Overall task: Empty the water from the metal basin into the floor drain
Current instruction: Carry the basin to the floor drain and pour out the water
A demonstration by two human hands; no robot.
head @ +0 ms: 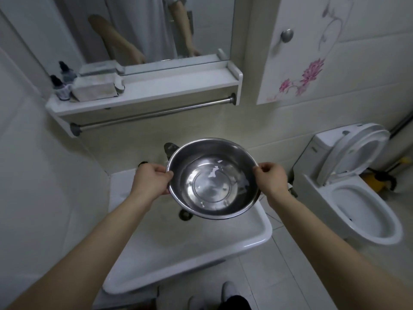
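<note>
Two hands are clasped on the rim of a metal basin (213, 179), which is held in the air above a white sink (178, 253). The left hand (152, 180) is closed on the left edge of the rim, with the thumb laid over the top and the fingers curled beneath. The right hand (271, 179) is closed on the right edge, where the rim is pinched between thumb and fingers. The basin is kept nearly level, perhaps tipped slightly, and a shallow layer of clear water (214, 186) is seen in its bottom, marked by bright reflections. Part of the sink's drain (185, 214) is visible just below the near left side of the basin, and a piece of metal fitting (169, 148) is seen behind its far left edge.

To the right, a white toilet (362, 206) is set with its lid (357, 151) raised against the tank. A yellow object (377, 181) is partly hidden behind it on the floor. On the far wall a white shelf (178, 86) is mounted, with a metal towel bar (154, 114) fixed under it. A small dark-capped bottle (59, 87) and a white box (96, 87) are placed at the shelf's left end. Above the shelf a mirror (143, 30) is hung, in which both forearms are reflected. Pink flowers (306, 77) are painted on the cabinet door at the far right. The pale tiled floor (279, 265) is seen near the sink's front.
</note>
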